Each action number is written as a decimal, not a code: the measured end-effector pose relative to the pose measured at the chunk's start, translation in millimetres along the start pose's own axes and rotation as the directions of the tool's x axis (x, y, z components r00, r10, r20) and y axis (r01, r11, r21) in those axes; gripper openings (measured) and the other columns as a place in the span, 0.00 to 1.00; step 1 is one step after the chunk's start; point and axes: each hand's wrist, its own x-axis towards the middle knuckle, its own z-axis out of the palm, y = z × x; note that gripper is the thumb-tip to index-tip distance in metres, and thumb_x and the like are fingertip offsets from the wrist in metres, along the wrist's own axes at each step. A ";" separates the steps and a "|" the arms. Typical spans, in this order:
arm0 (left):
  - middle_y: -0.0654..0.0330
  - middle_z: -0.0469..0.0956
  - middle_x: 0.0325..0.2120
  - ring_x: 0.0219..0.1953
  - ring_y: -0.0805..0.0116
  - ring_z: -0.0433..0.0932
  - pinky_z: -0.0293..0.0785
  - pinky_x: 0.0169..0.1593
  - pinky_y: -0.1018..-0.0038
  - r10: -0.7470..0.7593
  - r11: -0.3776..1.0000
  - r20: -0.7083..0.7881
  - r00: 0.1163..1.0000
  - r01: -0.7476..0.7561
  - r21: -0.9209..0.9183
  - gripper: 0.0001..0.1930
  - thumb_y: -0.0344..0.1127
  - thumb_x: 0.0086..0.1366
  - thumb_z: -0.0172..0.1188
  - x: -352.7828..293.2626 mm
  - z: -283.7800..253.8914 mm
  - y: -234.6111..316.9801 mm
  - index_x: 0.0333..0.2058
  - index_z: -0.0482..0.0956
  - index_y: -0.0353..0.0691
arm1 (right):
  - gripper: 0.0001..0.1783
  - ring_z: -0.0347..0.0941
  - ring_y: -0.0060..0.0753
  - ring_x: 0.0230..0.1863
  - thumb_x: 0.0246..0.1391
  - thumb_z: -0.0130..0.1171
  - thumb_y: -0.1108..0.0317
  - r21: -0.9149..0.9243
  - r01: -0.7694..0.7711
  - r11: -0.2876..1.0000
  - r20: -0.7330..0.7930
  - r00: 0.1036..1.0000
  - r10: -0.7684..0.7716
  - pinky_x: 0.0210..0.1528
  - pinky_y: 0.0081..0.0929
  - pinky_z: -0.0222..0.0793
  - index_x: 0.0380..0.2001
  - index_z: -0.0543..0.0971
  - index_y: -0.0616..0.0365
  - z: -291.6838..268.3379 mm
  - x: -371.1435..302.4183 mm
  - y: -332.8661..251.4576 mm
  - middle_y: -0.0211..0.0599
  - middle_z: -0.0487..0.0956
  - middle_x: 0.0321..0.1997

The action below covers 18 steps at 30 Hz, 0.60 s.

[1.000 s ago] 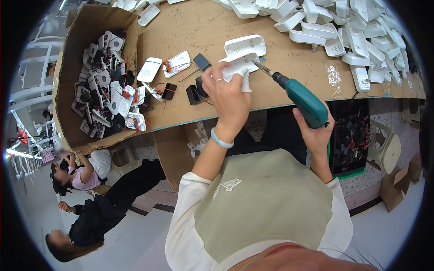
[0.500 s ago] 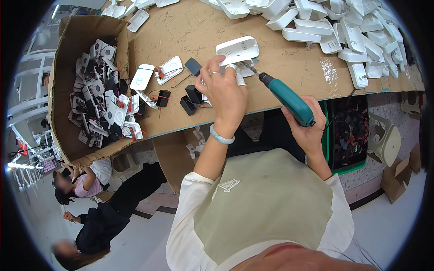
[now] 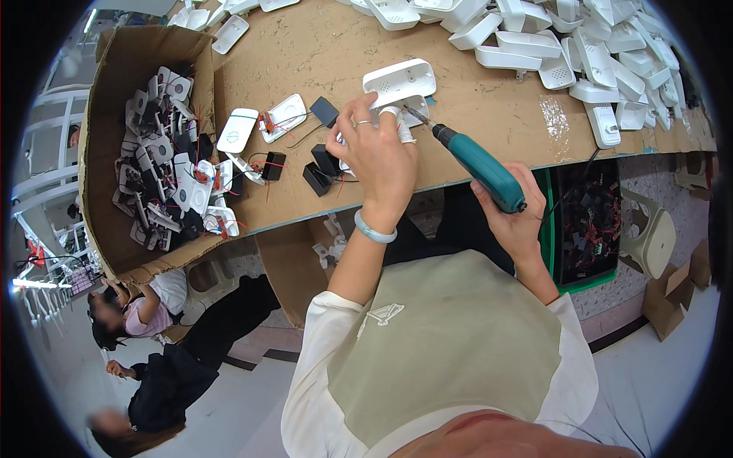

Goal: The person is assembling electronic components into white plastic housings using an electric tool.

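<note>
Right hand (image 3: 513, 204) grips the green driver (image 3: 482, 169), left hand (image 3: 380, 164) appears to pin the white shell (image 3: 418, 102) on the worktop (image 3: 489, 114) at the bit (image 3: 419, 117); best practice: align squarely, press steadily, keep fingers clear of its tip.

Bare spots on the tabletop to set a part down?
Two patches of brown tabletop: upper middle, between the open carton and the white shell heap; and the strip between the teal power tool and that heap, shiny tape on it. Crowded: left of the left hand, with black boxes and wired white plates.
</note>
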 end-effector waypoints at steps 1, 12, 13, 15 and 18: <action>0.59 0.77 0.52 0.58 0.54 0.69 0.56 0.57 0.51 -0.001 1.000 -0.001 1.000 0.001 0.000 0.09 0.26 0.49 0.68 0.3 0.3 0.5 0.32 0.86 0.39 | 0.16 0.78 0.39 0.35 0.47 0.76 0.76 0.000 0.001 1.000 0.001 1.000 -0.001 0.39 0.28 0.74 0.38 0.81 0.65 0.8 0.1 0.3 0.42 0.79 0.37; 0.58 0.77 0.51 0.57 0.53 0.68 0.56 0.57 0.52 -0.006 1.000 -0.011 1.000 0.006 0.005 0.12 0.22 0.45 0.64 1.4 4.2 0.6 0.31 0.86 0.38 | 0.14 0.77 0.42 0.34 0.49 0.74 0.76 -0.021 -0.022 1.000 0.023 0.999 0.022 0.37 0.30 0.73 0.37 0.80 0.64 0.4 3.2 -0.3 0.42 0.77 0.37; 0.58 0.77 0.51 0.57 0.53 0.68 0.56 0.57 0.52 -0.005 1.000 -0.011 1.000 0.005 0.005 0.12 0.22 0.45 0.64 1.5 4.8 0.4 0.31 0.86 0.38 | 0.14 0.77 0.42 0.34 0.49 0.74 0.76 -0.022 -0.022 1.000 0.022 1.000 0.022 0.37 0.30 0.73 0.37 0.80 0.64 0.1 3.3 -0.3 0.42 0.77 0.37; 0.58 0.76 0.51 0.58 0.53 0.68 0.56 0.56 0.52 -0.003 1.000 -0.022 1.000 0.003 0.003 0.12 0.22 0.44 0.63 1.4 5.8 0.1 0.31 0.86 0.37 | 0.12 0.75 0.38 0.34 0.51 0.74 0.75 -0.032 -0.034 0.999 0.036 0.999 0.035 0.37 0.27 0.71 0.35 0.80 0.66 -0.8 3.0 -0.3 0.42 0.76 0.35; 0.58 0.76 0.51 0.57 0.53 0.68 0.56 0.56 0.52 0.002 1.000 -0.029 1.000 -0.002 0.004 0.13 0.22 0.43 0.64 1.7 6.7 0.1 0.31 0.86 0.37 | 0.14 0.76 0.43 0.34 0.48 0.73 0.76 -0.049 -0.037 0.998 0.029 0.999 0.038 0.37 0.30 0.73 0.37 0.80 0.63 -1.0 2.3 -0.3 0.42 0.76 0.38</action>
